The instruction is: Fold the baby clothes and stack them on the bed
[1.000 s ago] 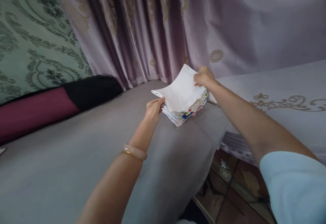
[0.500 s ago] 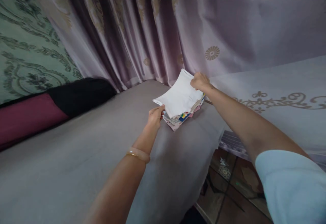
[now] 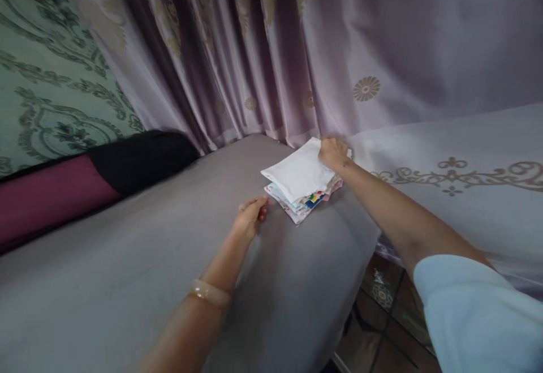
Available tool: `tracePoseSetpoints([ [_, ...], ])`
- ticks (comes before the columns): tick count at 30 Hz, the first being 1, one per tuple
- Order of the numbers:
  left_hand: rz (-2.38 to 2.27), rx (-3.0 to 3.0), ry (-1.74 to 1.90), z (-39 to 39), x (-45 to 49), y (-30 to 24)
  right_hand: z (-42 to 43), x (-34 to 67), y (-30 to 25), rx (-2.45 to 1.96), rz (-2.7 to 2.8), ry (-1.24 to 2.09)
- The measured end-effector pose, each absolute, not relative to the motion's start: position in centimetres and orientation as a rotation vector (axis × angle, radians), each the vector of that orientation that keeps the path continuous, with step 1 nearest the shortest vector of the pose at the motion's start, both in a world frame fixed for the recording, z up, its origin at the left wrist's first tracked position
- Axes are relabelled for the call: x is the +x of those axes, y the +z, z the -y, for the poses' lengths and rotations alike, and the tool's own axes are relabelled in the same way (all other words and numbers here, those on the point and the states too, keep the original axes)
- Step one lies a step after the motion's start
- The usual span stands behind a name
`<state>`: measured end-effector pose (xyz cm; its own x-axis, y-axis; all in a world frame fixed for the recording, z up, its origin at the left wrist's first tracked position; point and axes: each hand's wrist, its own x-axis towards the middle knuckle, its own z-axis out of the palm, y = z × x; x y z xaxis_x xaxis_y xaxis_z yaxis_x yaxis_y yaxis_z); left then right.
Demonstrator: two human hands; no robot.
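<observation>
A small stack of folded cloths [image 3: 302,196] lies on the grey bed sheet [image 3: 127,271] near the bed's far right corner. Its top piece is a white folded cloth [image 3: 297,172], now lying flat. My right hand [image 3: 333,152] rests on the far right corner of that white cloth, fingers curled down onto it. My left hand [image 3: 250,214] lies on the sheet just left of the stack, apart from it, fingers loosely together with nothing in them. A pale bangle [image 3: 210,292] sits on my left wrist.
Mauve curtains [image 3: 263,50] hang behind the bed and drape over a surface at the right [image 3: 466,158]. A maroon and black bolster [image 3: 85,175] lies along the green patterned wall [image 3: 38,67]. Tiled floor [image 3: 382,328] shows beside the bed's right edge.
The white cloth was held up by both hands; now it lies flat on the stack. My left hand has let go and drawn back onto the sheet. My right hand stays on the cloth's far corner.
</observation>
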<state>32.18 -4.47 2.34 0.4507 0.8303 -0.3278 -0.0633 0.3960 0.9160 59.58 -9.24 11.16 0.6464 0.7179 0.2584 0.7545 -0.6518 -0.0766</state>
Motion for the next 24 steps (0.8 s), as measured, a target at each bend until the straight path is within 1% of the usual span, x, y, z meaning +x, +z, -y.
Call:
tracePoseSetpoints([
  [2, -0.949, 1.009, 0.678, 4.4, 30.4, 2.5, 9.2, 60.0, 10.2, -2.644, 1.281, -0.389],
  [3, -0.958, 1.017, 0.673, 4.3, 29.4, 2.6, 9.3, 60.2, 9.7, -2.637, 1.287, -0.374],
  [7, -1.027, 1.042, 0.681, 3.9, 24.7, 3.3, 9.8, 61.3, 8.2, -2.665, 1.212, -0.105],
  [10, -1.100, 1.029, 0.692, 3.9, 20.8, 3.8, 10.2, 61.8, 7.5, -2.644, 1.199, -0.127],
  [12, -1.161, 1.008, 0.709, 4.1, 18.2, 4.0, 10.2, 62.0, 7.3, -2.642, 1.197, -0.141],
  [17, -1.321, 0.939, 0.760, 5.0, 11.8, 4.4, 10.1, 61.2, 8.2, -2.650, 1.193, -0.054],
  [24, -1.480, 0.884, 0.938, 5.9, 5.2, 4.5, 10.0, 56.1, 8.8, -2.506, 1.384, 0.001],
])
